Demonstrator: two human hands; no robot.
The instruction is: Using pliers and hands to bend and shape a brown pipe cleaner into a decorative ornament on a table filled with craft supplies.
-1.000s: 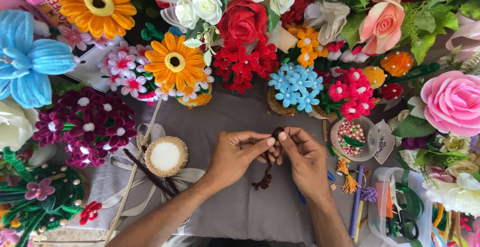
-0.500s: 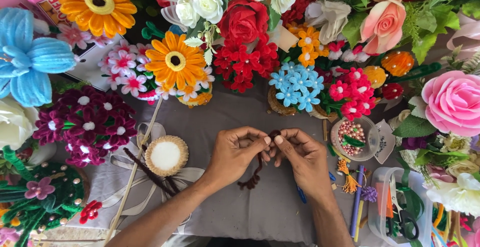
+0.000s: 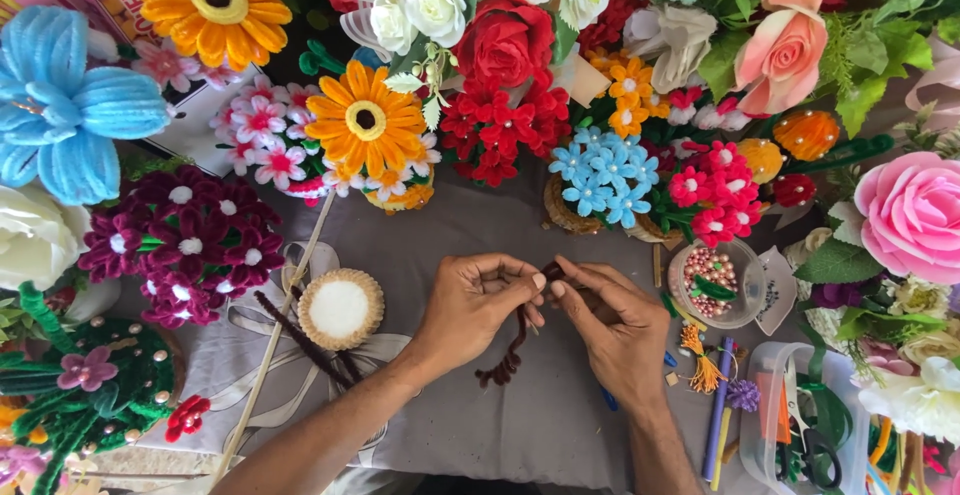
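Together, our left hand point(image 3: 470, 305) and right hand point(image 3: 612, 320) pinch the dark brown pipe cleaner point(image 3: 510, 350) over the grey tabletop point(image 3: 450, 245), fingers closed on its top, just right of the round white pad point(image 3: 341, 308). We judge a twisting step underway, needing steady grip. Our fingers hide the joint.

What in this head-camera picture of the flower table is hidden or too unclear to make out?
- Upper end of the dark brown pipe cleaner: covered by the left hand and right hand.
- Beads in the small clear cup: too small to tell apart.
- Clear plastic tub: cut off by the bottom edge.
- Big pink rose: cut off by the right edge.
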